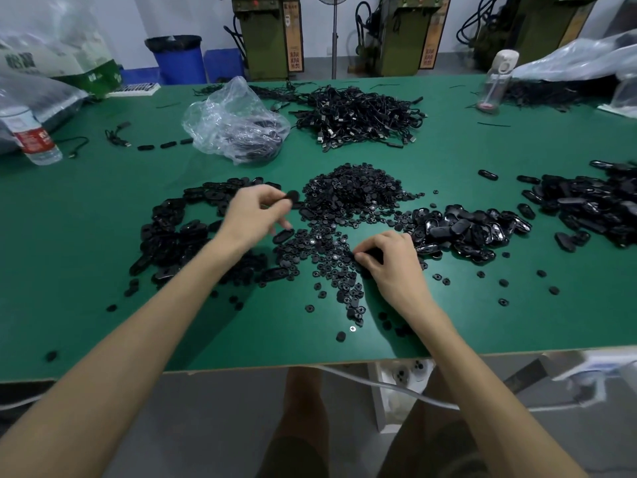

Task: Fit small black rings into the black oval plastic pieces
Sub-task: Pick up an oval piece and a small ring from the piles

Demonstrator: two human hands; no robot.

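A big heap of small black rings point(351, 194) lies in the middle of the green table point(103, 236) and spreads toward me. My left hand point(256, 212) is raised over the heap's left edge and pinches a black oval piece point(291, 196) between thumb and fingers. Another oval piece point(283, 236) lies just below that hand. My right hand point(389, 260) rests on the near part of the rings with curled fingers around a dark piece point(374, 252), mostly hidden. Oval pieces lie in heaps at the left point(172, 232) and right point(465, 232).
A further heap of oval pieces point(593, 205) sits at the far right. Behind the rings lie a crumpled clear bag point(234, 122) and a pile of black cables point(358, 115). A water bottle point(32, 136) stands at the left. Loose rings dot the near table edge.
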